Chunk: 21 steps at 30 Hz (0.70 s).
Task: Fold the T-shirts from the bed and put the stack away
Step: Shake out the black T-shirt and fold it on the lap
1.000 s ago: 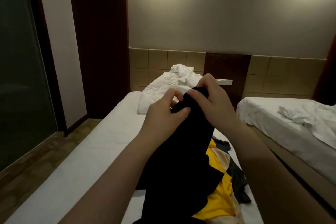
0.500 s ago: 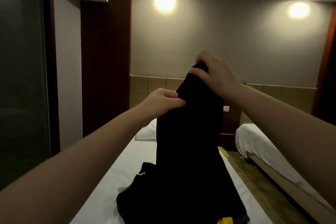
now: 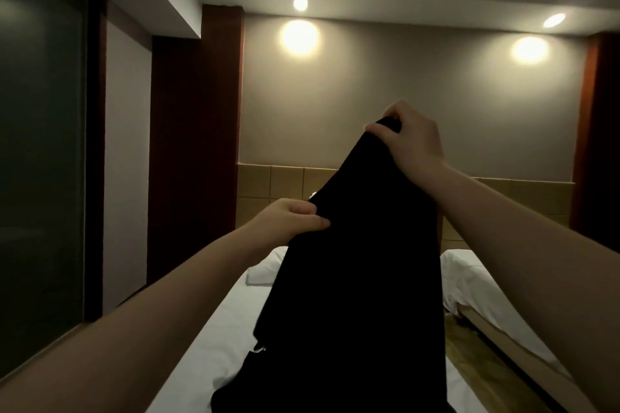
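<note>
Shaking-out seems the step: right grip (image 3: 412,141) pinches the black T-shirt (image 3: 355,278) at its top, left grip (image 3: 288,221) pinches lower (cloth trailing to the bed (image 3: 201,345) below), so next spread both apart.

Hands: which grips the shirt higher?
The right hand, pinching the shirt at its top; the left hand grips its edge lower.

Ceiling spotlight (image 3: 300,2) and second spotlight (image 3: 554,20) lit; tan tiled wall panel (image 3: 268,184); dark glass partition (image 3: 40,178) left; spare bed (image 3: 469,278) right.
</note>
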Available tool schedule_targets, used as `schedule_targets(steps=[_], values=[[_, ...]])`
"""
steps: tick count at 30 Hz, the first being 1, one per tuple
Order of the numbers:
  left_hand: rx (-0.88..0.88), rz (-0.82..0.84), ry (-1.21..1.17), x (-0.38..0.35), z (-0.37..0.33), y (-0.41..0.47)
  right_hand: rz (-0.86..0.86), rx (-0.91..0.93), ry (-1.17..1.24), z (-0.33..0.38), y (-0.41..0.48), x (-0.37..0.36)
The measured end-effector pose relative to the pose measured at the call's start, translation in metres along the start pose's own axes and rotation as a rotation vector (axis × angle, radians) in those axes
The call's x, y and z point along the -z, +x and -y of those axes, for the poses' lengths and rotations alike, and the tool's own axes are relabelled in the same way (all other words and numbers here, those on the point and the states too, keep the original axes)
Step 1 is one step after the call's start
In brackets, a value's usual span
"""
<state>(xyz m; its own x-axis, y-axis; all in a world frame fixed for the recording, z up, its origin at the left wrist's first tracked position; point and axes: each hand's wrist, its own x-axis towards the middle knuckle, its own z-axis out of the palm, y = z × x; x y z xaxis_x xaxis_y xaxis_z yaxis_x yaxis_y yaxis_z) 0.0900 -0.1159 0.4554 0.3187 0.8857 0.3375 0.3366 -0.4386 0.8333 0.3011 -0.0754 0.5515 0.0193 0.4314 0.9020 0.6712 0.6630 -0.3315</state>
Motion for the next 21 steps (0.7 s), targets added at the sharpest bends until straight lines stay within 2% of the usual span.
schedule_targets(steps=[4, 6, 9, 15, 21], values=[[-0.05, -0.076, -0.136, -0.002, 0.005, -0.003, -0.009, -0.055, -0.012, -0.005, -0.001, 0.003], [-0.029, -0.021, -0.149, -0.004, 0.008, -0.007, 0.006, -0.058, -0.023, -0.008, -0.004, 0.003], [0.044, 0.143, -0.031, -0.014, 0.019, -0.013, 0.01, -0.082, -0.004, -0.013, -0.011, 0.002], [0.152, 0.195, 0.091, -0.04, 0.053, -0.013, 0.013, -0.122, -0.028, -0.021, -0.024, -0.007], [0.193, 0.288, 0.029, -0.05, 0.074, -0.019, 0.009, -0.183, -0.054, -0.039, -0.033, -0.007]])
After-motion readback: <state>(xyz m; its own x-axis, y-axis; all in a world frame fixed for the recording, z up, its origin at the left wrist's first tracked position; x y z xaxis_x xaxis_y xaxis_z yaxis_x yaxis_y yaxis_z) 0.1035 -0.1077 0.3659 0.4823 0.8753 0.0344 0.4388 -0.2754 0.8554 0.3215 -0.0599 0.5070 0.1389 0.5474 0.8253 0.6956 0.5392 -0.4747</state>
